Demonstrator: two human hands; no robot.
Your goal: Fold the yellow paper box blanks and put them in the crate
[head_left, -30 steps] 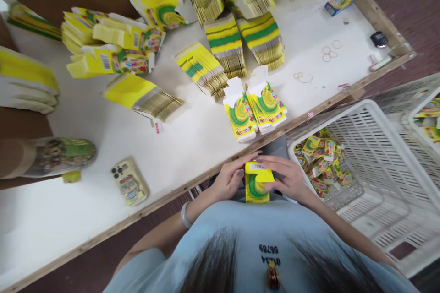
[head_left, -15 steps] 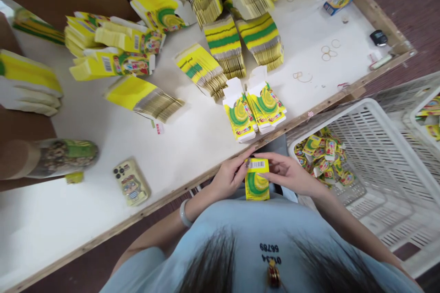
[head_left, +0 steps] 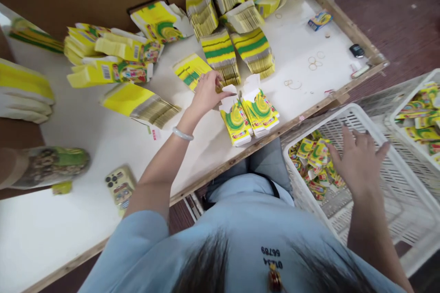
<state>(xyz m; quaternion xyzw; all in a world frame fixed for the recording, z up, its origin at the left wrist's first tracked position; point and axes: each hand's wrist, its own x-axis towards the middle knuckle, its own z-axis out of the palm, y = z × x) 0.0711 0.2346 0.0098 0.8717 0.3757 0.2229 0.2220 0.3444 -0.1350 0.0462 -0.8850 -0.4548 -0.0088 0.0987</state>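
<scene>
Close by, the left hand (head_left: 206, 94) rests, fingers loosely curled, on a flat carton blank (head_left: 235, 121); the right hand (head_left: 357, 162) is spread open over the basket (head_left: 378, 137). Judged light, thin and easily creased, the blank is best pinched at its white flap.

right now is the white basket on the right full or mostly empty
Mostly empty: the white basket holds small yellow boxes in one corner only; bare slatted floor elsewhere.

Flat cartons (head_left: 237, 121): printed card, slightly glossy. Table (head_left: 103, 146): smooth matt white board, raw wooden edge. Crate (head_left: 388, 165): white slatted plastic.
</scene>
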